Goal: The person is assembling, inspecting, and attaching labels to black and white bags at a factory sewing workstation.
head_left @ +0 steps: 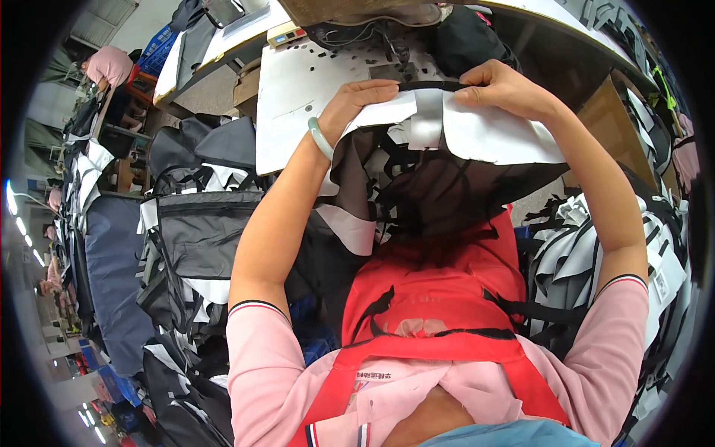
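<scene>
Head view: the left hand (363,98) and right hand (500,89) both grip 1 black-and-white fabric piece (495,138) at the white tabletop (287,123).

**Left hand (365,97) and right hand (495,93) hold a black-and-white fabric piece (495,141) at a white table (287,127)**

Seen from above, both hands grip the piece's far edge, well apart, with a grey strip (427,119) between them. A pale green bangle (321,139) circles the left wrist. The wearer has a pink shirt (261,343) and red apron (439,279). Dark fabric (212,238) is heaped at left, white and black pieces (570,249) at right. Another person (110,67) in pink sits at upper left.
</scene>
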The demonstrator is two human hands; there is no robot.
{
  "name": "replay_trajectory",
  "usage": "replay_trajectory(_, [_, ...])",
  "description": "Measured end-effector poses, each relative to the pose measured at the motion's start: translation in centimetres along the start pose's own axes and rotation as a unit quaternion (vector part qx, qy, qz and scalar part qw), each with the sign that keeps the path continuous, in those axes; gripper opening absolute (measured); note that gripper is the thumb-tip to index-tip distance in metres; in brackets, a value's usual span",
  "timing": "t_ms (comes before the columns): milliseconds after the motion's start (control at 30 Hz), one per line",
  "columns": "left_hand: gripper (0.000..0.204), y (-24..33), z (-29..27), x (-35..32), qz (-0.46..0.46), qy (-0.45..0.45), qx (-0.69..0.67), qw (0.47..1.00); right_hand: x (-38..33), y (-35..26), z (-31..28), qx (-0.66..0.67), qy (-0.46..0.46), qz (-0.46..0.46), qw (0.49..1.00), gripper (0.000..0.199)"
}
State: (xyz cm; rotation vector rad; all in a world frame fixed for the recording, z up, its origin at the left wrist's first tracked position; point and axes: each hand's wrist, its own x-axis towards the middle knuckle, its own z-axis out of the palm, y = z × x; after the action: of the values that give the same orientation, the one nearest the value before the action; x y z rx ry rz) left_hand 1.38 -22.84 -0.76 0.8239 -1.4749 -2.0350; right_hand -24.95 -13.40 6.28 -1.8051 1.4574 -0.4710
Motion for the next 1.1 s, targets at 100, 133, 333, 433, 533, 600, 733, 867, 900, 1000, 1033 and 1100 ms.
replay_trajectory(100, [0.034,-0.3,-0.3,0.9,0.002,0.023,-0.017,1.000,0.7,0.7,0.4,0.058,0.011,0.005,0.998,0.051])
replay_trajectory(133, [0.033,-0.3,-0.5,1.2,0.009,0.023,-0.017,1.000,1.0,0.8,0.3,0.062,0.011,0.005,0.998,0.051])
replay_trajectory(333, [0.034,0.1,-0.9,1.8,-0.021,0.033,0.063,0.997,1.9,1.1,0.3,0.044,0.018,0.026,0.999,0.042])
replay_trajectory(433, [0.032,-0.1,-1.5,2.0,-0.033,0.026,0.022,0.999,2.2,1.1,0.4,0.048,0.016,0.015,0.999,0.041])
replay_trajectory(533, [0.030,-0.3,-1.6,2.3,-0.005,0.026,-0.065,0.998,2.2,1.0,0.0,0.043,0.015,0.013,0.999,0.042])
replay_trajectory(600, [0.030,-0.2,-1.8,2.6,-0.018,0.026,-0.050,0.998,2.3,1.1,-0.3,0.048,0.010,0.016,0.999,0.037])
replay_trajectory(733, [0.031,-0.1,-1.9,2.9,-0.030,0.025,-0.074,0.996,2.7,1.2,-0.4,0.052,0.010,0.021,0.998,0.042])
replay_trajectory(867, [0.032,-0.2,-2.2,2.8,-0.013,0.029,-0.071,0.997,2.7,1.1,-0.1,0.062,0.014,0.021,0.998,0.042])
replay_trajectory(900, [0.032,-0.3,-1.9,2.7,0.001,0.038,-0.060,0.997,2.4,1.0,0.1,0.045,0.029,0.018,0.998,0.036])
replay_trajectory(1000, [0.034,0.3,-1.8,2.1,0.004,0.061,-0.042,0.997,2.2,1.0,0.3,0.048,0.051,0.007,0.998,0.036])
replay_trajectory(1033, [0.035,0.5,-1.9,1.9,-0.008,0.074,-0.036,0.997,2.0,1.1,0.3,0.067,0.058,0.001,0.996,0.034])
replay_trajectory(1100, [0.034,1.2,-1.7,1.2,0.000,0.095,-0.056,0.994,1.9,1.8,-0.6,0.087,0.061,0.036,0.994,0.032])
